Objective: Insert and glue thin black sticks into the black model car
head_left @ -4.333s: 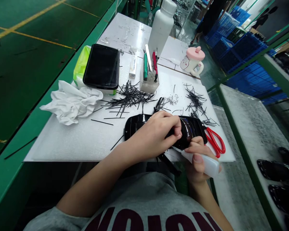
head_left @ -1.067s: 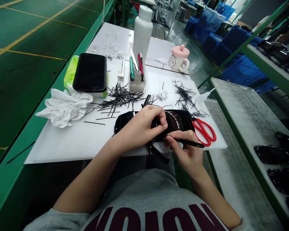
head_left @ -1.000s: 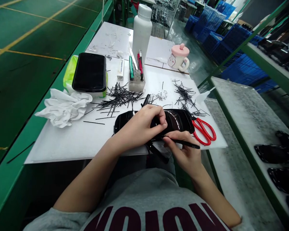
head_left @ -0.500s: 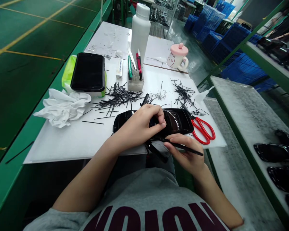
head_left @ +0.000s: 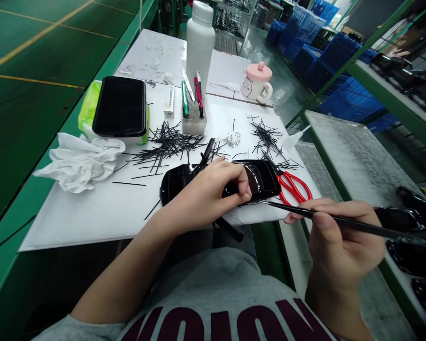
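Left hand point(head_left: 206, 192) grips the glossy black shell point(head_left: 261, 177), long axis running left-right; right hand point(head_left: 341, 241), farther right, pinches a thin black rod point(head_left: 287, 207), tip just beside the shell.

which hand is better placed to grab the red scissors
Right, probably: the right hand is nearer the scissors, though holding a black strip; the left hand is gripping the glossy black part.

Cut-off maroon letters point(head_left: 227, 324) on grey T-shirt point(head_left: 184, 289), unreadable, tiny print on white box point(head_left: 169, 102), too small to read
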Demonstrator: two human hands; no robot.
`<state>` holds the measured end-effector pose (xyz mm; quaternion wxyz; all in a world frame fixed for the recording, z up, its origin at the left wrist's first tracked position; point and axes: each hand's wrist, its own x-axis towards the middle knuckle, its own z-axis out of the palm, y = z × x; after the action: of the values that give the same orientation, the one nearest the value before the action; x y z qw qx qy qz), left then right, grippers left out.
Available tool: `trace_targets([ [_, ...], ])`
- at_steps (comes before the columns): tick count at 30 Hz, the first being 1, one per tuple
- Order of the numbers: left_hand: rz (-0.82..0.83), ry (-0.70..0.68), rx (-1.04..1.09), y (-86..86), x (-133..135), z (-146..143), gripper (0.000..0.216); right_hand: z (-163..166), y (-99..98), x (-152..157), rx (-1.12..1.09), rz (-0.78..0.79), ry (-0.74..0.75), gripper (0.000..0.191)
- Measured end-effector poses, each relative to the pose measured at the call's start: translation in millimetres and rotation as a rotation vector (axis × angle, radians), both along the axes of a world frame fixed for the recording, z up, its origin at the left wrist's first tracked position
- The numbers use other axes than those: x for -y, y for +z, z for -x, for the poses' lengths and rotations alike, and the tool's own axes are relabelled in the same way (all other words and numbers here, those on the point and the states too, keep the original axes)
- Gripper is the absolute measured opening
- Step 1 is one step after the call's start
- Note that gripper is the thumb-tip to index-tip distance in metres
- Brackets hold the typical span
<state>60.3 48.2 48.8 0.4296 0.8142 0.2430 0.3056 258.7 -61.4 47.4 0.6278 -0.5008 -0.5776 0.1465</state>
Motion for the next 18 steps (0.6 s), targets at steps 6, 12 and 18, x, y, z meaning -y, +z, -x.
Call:
trace_targets([
  [6, -0.015, -0.09, 0.009, 1.4, 0, -6, 0.021, -3, -6.0, -1, 0.024, -0.009, -0.032, 0.004],
  [12, 0.058, -0.054, 0.006, 3.4, 0, -8, 0.022, -7, -12.4, -6, 0.037, -0.029, 0.017, 0.007],
  [18, 0.106, -0.057, 0.029, 3.1, -1, -8, 0.023, -10, -15.4, -9, -0.007, -0.05, 0.077, 0.011],
])
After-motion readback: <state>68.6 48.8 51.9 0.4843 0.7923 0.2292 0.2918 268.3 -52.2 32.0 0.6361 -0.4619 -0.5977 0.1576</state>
